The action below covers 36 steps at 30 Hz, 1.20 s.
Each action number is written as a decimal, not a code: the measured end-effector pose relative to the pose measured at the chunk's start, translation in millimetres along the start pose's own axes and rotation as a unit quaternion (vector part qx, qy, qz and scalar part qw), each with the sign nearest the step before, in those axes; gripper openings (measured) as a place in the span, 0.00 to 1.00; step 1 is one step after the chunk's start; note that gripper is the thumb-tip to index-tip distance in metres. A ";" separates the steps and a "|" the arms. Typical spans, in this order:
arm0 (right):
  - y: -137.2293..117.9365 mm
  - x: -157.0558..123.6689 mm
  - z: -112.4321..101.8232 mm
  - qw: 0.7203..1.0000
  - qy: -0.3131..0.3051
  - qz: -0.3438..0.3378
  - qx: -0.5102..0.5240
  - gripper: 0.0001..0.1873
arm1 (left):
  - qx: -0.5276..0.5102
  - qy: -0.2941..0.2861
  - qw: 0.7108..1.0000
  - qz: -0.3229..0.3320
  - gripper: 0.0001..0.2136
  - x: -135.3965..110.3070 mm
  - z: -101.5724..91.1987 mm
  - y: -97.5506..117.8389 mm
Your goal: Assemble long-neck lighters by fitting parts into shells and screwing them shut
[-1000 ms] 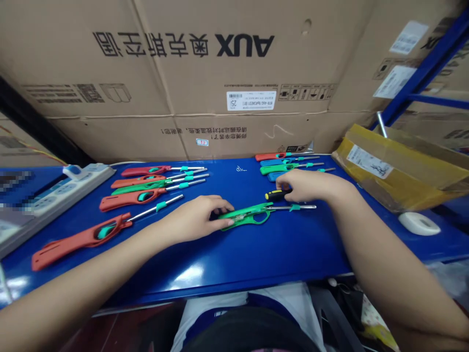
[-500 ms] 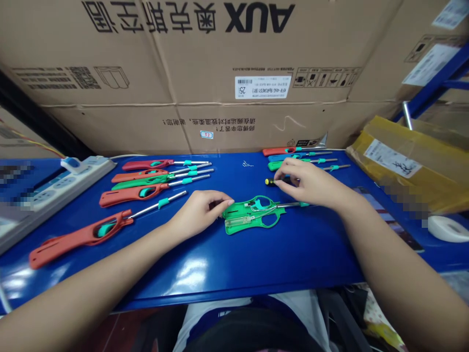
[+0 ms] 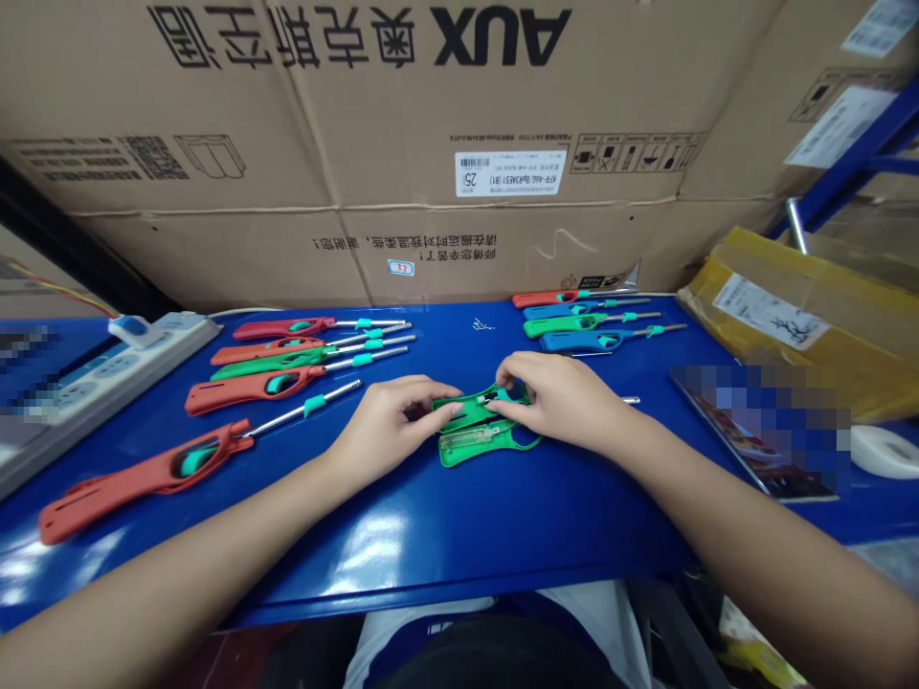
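A green long-nosed gas lighter [image 3: 466, 445] lies opened on the blue table, its two casing halves side by side. A clear fuel tank sits in the nearer half. My left hand [image 3: 402, 413] pinches the left end of the farther half between thumb and fingers. Over the trigger area, my right hand [image 3: 549, 394] has its thumb and fingers closed at the farther half's inner parts; what exactly they grip is partly hidden. The metal tube's tip sticks out to the right beyond my right hand.
Several red, orange and green lighters [image 3: 258, 388] lie at left, with a white power strip [image 3: 107, 383] beyond them. More lighters [image 3: 574, 325] are lined up at the back right. A phone-like flat object [image 3: 753, 440] and a yellow-taped box [image 3: 768, 316] lie right; a cardboard wall [image 3: 402, 191] stands behind.
My right hand has left the yellow-and-black screwdriver handle at the back and come down left onto the green lighter. My left hand stays at the casing's left end.
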State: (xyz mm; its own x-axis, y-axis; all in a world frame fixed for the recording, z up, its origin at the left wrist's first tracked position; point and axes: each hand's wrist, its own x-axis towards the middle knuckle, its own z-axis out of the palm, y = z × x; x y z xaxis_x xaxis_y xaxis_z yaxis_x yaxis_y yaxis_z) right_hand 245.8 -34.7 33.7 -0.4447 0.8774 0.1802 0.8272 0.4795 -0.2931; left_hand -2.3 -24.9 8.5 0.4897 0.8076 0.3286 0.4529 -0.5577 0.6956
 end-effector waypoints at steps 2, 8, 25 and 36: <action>-2.8 -0.6 0.2 1.000 0.002 0.006 -0.026 0.10 | -0.004 0.005 1.000 0.000 0.11 -0.1 0.8 0.2; -0.5 0.7 10.1 0.999 0.038 0.002 0.039 0.08 | -0.004 0.040 0.999 -0.007 0.10 -0.8 1.7 0.9; 4.9 -3.0 1.9 0.998 0.019 -0.019 0.060 0.05 | -0.143 0.108 0.977 -0.119 0.17 7.3 -2.4 -14.9; 10.9 -7.9 -0.3 0.992 -0.070 -0.105 0.004 0.15 | -0.264 0.142 0.954 -0.029 0.12 4.7 -9.1 1.3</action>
State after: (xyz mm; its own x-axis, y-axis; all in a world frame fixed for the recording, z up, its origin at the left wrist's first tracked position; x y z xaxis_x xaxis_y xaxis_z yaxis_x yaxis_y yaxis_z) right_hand 258.4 -36.4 29.4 -0.6511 0.7514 0.1073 0.7079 0.6522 -0.2712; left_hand -6.2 -20.2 16.8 0.2194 0.8955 0.3872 -0.0016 -0.3965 0.9180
